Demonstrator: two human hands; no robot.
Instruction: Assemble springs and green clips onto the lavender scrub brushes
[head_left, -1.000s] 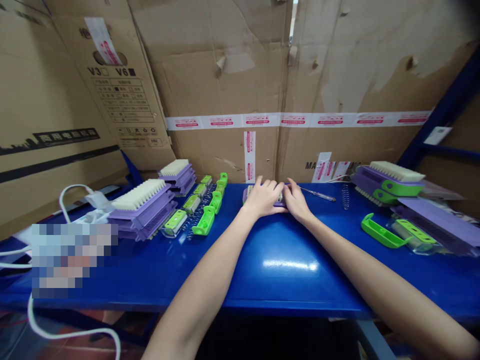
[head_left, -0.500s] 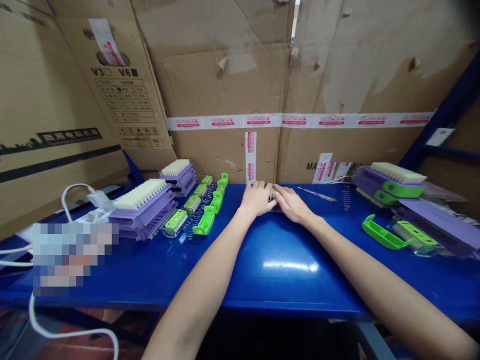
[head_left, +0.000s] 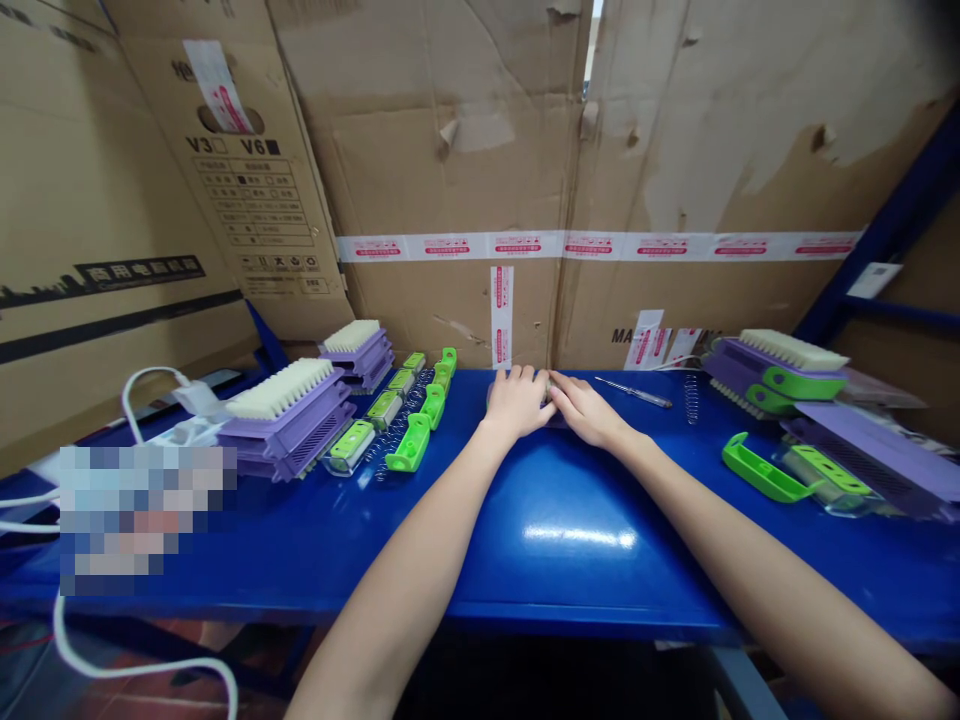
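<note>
Near the back of the blue table, my left hand (head_left: pixel 516 402) and my right hand (head_left: pixel 586 410) meet over a small purple part (head_left: pixel 556 422). Both palms face down and the fingers curl over the part, hiding most of it. Only a purple edge and a pale bit between the thumbs show, so its full shape cannot be made out. Right of my right hand lies a screwdriver (head_left: pixel 634 391) with a clear handle. A metal spring (head_left: pixel 691 398) rests beyond it.
Purple brushes with cream bristles (head_left: pixel 283 388) are stacked at left, beside green-topped clear boxes (head_left: pixel 349 446), springs and green handles (head_left: pixel 409 444). At right are another purple brush stack (head_left: pixel 795 348), a loose green handle (head_left: pixel 765 472) and a green-topped clear box (head_left: pixel 831 474). Cardboard (head_left: pixel 450 180) walls the back.
My left hand has shifted slightly, and a bit more of the part shows on its left side. My right hand stays almost in place. The view has tilted a little.
</note>
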